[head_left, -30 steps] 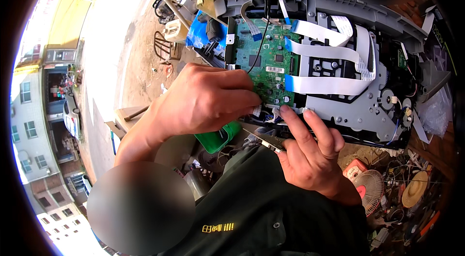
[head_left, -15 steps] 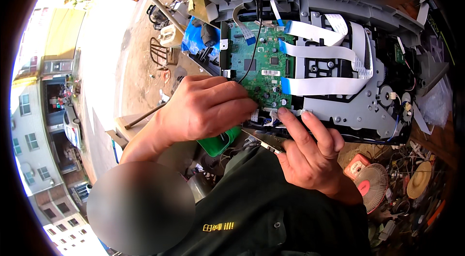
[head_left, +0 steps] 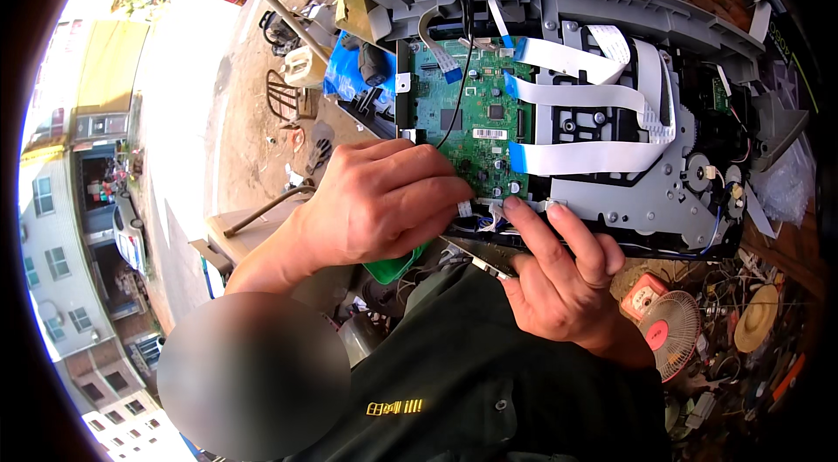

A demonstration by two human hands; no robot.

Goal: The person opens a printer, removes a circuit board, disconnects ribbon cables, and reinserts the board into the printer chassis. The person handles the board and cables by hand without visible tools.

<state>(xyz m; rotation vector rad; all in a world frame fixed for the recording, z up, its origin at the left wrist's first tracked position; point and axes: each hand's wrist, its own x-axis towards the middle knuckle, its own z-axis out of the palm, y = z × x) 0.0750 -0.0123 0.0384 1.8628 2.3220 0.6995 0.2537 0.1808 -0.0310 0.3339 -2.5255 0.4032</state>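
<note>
Small white connector (head_left: pixel 478 210) at 6 o'clock of green rectangular circuit board (head_left: pixel 467 126) is pinched by left hand (head_left: pixel 380 200), right hand (head_left: pixel 559 274) gripping a thin metal tool (head_left: pixel 478 259); wires may tear if yanked.

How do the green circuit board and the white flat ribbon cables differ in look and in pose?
The green circuit board is a rigid flat plate studded with small dark chips; the white flat ribbon cables are thin, plain bands. The board lies flat against the grey frame, while the cables bend and loop across it. The left hand covers the board's lower edge; the cables lie apart from both hands. Both sit inside the opened machine.
</note>
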